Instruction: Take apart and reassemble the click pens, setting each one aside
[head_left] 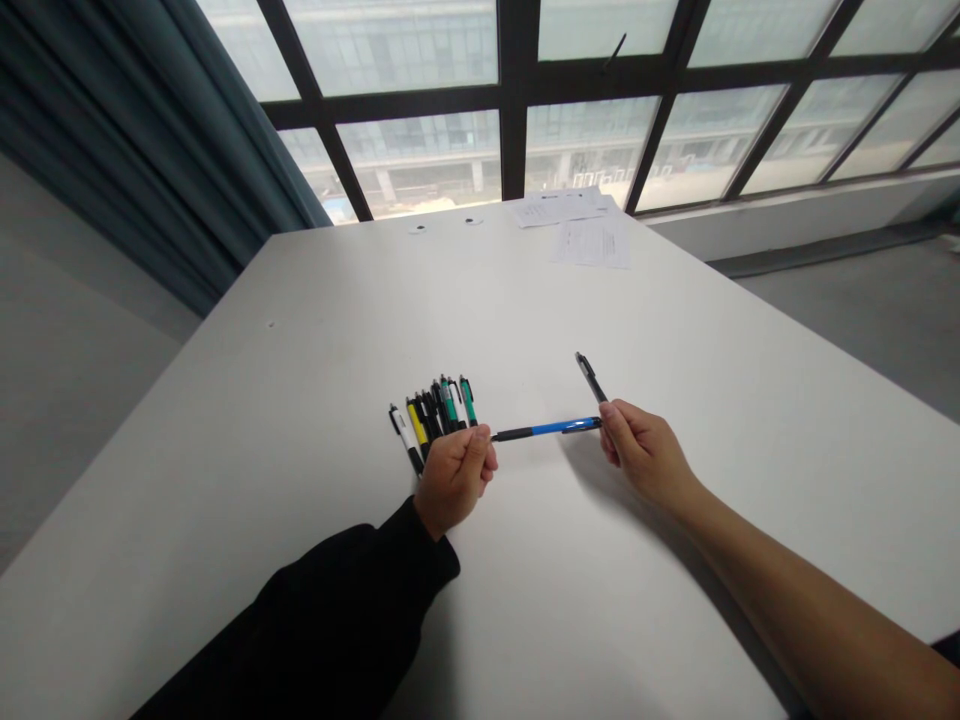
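A blue pen [555,428] with a dark grip is stretched sideways between my two hands above the table. My left hand [456,475] is closed at its tip end. My right hand [641,450] pinches the other end, near the clip. A black pen [589,374] points up and left from behind my right fingertips; whether it lies on the table or is held too, I cannot tell. Just beyond my left hand several pens lie side by side, among them a white pen [405,432], a yellow pen [417,422] and a green pen [468,398]. My left hand hides their lower ends.
All this is on a large white table [337,300]. Printed sheets of paper [592,240] lie at its far edge, near two small white bits [472,221]. Behind stand dark-framed windows [514,100], with a blue-grey curtain [187,120] at left.
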